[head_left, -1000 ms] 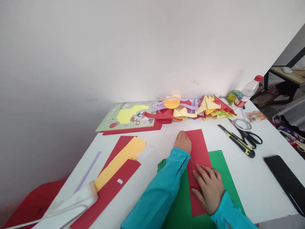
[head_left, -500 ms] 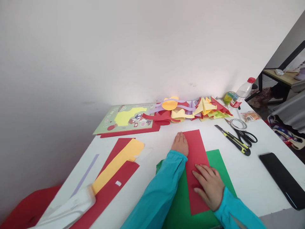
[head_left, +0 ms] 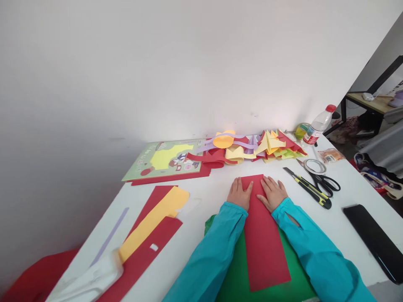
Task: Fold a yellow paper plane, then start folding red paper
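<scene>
A long strip of red paper [head_left: 266,251] lies lengthwise in front of me, its near part over a green sheet [head_left: 234,272]. My left hand [head_left: 239,193] rests flat on the strip's far left edge, thumb out across the red. On the far right edge my right hand [head_left: 273,193] presses with fingers spread, its thumb also on the paper. Both hands are open and grip nothing. My sleeves hide part of the green sheet.
To the right lie a utility knife [head_left: 308,188], black scissors [head_left: 325,182], a tape roll [head_left: 315,166] and a black phone [head_left: 374,241]. Red and orange paper strips [head_left: 154,220] lie left beside a white object [head_left: 94,277]. Folded paper shapes [head_left: 270,144] and a bottle [head_left: 317,126] line the wall.
My right hand has slid away from me along the red strip, from its near middle to the far right edge. My left hand has stayed at the far left edge, its thumb now spread.
</scene>
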A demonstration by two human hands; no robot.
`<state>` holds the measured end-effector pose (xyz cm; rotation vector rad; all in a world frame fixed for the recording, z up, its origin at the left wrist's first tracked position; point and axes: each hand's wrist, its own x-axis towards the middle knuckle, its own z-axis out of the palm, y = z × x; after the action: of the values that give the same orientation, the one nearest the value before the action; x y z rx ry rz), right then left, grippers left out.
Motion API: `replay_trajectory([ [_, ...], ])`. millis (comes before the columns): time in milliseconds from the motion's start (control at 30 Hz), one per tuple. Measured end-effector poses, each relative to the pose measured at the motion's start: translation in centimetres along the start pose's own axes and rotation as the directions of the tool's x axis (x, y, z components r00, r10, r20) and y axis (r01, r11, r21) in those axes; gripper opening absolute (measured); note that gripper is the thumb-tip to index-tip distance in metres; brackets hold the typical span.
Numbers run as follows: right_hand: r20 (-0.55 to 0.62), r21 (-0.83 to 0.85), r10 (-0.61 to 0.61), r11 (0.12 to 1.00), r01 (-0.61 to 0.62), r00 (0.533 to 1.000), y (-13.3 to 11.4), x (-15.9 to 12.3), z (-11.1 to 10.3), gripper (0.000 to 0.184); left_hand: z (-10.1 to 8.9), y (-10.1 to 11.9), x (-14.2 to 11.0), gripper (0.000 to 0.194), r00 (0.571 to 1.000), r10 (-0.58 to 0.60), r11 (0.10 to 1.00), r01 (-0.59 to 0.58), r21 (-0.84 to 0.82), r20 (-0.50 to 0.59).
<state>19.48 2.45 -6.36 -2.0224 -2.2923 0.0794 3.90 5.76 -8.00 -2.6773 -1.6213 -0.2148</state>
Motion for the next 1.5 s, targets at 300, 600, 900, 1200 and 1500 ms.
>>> replay_trajectory([
  [300,-0.057,-0.040,-0.015,0.999,0.012,0.998,-0.1,-0.4,0.0,0.055,0.8,-0.6,-0.1,0.046,0.998,0.048,0.999,-0.048,0.009,-0.045],
  [600,-0.032,-0.055,-0.011,0.998,0.009,0.999,-0.1,-0.4,0.0,0.056,1.6,-0.7,-0.5,0.046,0.993,0.045,0.998,-0.040,0.044,-0.112],
  [900,-0.058,-0.026,-0.008,1.000,0.007,0.998,0.0,-0.4,0.3,0.056,2.2,-0.9,-1.6,0.042,0.977,0.100,0.992,-0.083,0.097,-0.188],
  [1200,-0.044,-0.021,0.002,1.000,-0.003,0.999,-0.1,-0.5,0.2,0.057,1.9,0.0,-4.3,0.037,0.945,0.171,0.979,-0.132,0.152,-0.278],
  [1500,0.029,-0.057,0.067,0.996,-0.065,0.997,0.0,-0.2,0.1,0.056,0.4,1.9,-8.2,0.034,0.914,0.227,0.968,-0.176,0.176,-0.336],
])
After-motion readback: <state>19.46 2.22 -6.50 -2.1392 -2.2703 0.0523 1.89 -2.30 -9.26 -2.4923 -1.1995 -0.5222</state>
